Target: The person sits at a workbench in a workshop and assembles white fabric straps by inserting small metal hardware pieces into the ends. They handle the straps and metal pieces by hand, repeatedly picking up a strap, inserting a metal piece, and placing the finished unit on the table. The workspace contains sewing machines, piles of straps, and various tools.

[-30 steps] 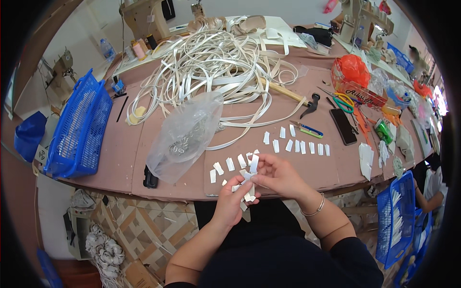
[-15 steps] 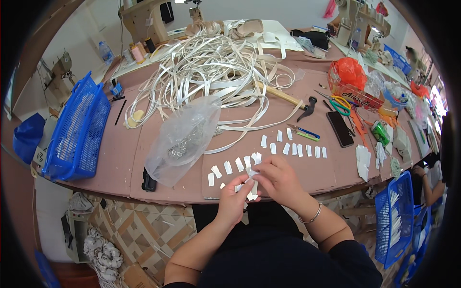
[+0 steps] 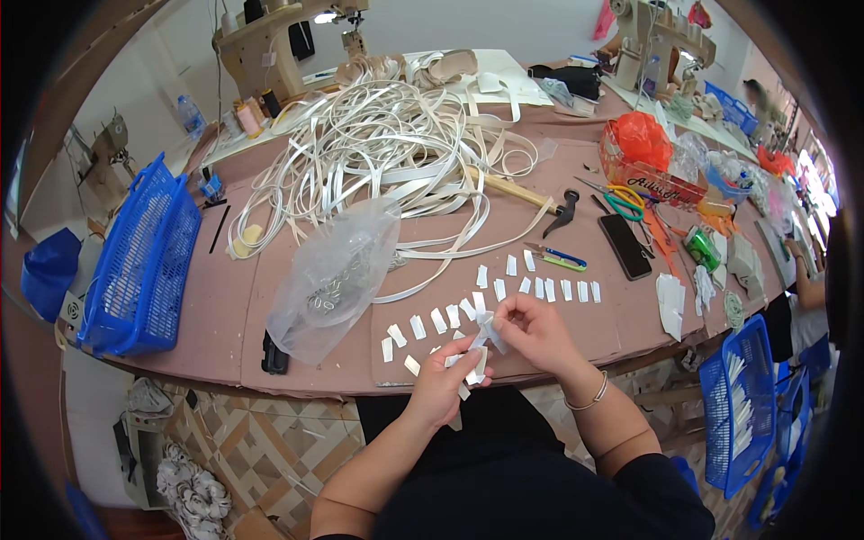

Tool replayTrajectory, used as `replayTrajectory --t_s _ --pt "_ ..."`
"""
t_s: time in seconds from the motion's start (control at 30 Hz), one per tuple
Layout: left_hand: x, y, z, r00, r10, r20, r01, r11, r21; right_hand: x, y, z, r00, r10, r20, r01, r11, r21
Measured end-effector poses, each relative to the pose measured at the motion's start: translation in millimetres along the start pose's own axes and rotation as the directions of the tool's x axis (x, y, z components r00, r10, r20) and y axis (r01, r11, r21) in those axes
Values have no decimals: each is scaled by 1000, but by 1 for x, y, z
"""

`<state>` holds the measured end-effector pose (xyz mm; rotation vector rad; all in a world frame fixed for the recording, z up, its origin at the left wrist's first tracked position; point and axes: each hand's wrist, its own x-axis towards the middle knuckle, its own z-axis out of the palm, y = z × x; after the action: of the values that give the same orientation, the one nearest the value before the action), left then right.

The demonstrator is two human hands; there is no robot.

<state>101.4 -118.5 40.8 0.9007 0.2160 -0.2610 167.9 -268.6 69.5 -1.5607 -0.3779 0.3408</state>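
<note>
Close to the table's near edge, my left hand (image 3: 441,385) is closed on several short white strips (image 3: 478,369), held between thumb and fingers. My right hand (image 3: 544,337) pinches the end of a thin pale strip (image 3: 493,334) that spans to the left hand's bunch; its exact material is hard to make out. Just beyond the hands, small white folded pieces (image 3: 438,319) lie in a slanting row. More such white pieces (image 3: 550,289) are spread to the right, beyond my right hand.
A clear bag of metal rings (image 3: 297,301) lies left of the hands, before a tangled heap of white straps (image 3: 360,153). A hammer (image 3: 517,189), thread snips (image 3: 558,259), scissors (image 3: 625,202) and phone (image 3: 625,245) are farther right. Blue baskets (image 3: 148,270) flank the table.
My right hand has drawn slightly right, so more of the pale strip shows between the hands. The left hand keeps its strips. The whole view has shifted a little.
</note>
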Motion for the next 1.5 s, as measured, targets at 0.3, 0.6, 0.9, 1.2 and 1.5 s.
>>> replayTrajectory --t_s 0.3,0.6,0.9,1.2,1.5 --pt "13 -5 11 1000 -9 -10 9 1000 19 -1 19 -25 996 39 -85 4 889 458" --pt "19 -11 20 998 -56 -32 55 998 -27 -36 30 -48 985 -28 -169 -69 840 -539" --pt "13 -10 16 996 -93 -9 90 982 -165 -39 30 -44 968 -193 -159 44 757 -652" --pt "45 -14 23 990 92 109 -137 834 535 -29 25 -49 990 -9 -144 -34 955 -295" --pt "72 -17 26 994 -103 21 93 954 285 -22 19 -51 900 -435 17 326 647 -689"
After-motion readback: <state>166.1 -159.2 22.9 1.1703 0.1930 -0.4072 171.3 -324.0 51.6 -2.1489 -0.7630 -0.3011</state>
